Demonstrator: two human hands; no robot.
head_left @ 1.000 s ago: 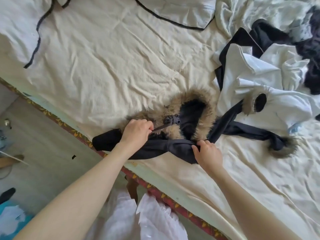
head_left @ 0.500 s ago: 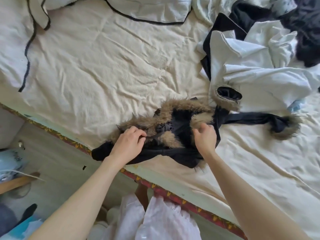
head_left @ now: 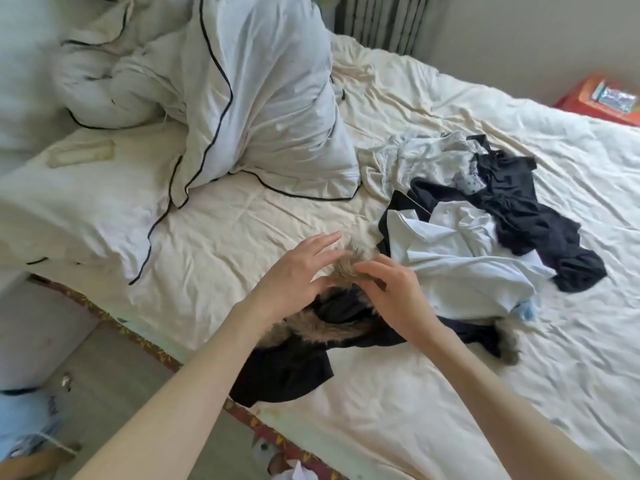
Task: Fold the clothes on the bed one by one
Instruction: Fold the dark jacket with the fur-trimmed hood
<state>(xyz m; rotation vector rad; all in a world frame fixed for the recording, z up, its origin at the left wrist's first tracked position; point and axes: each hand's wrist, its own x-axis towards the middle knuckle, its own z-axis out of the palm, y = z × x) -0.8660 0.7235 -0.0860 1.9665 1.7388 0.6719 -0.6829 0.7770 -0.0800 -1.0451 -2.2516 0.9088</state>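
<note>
Nothing looks folded yet: both the left hand [head_left: 294,275] and right hand [head_left: 394,292] pinch the fur-trimmed black garment [head_left: 311,344], with the clothes pile [head_left: 485,237] just beyond it untouched.

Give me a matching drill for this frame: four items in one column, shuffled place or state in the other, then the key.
Items:
1. fur-trimmed black garment
2. white shirt
3. piped pillow
4. red stand

Places or states:
A. propped up at the head of the bed
B. off the bed, far right corner
C. hanging partly over the near bed edge
D. crumpled in the pile right of the hands

Pairs: 1-C, 2-D, 3-A, 4-B
</note>
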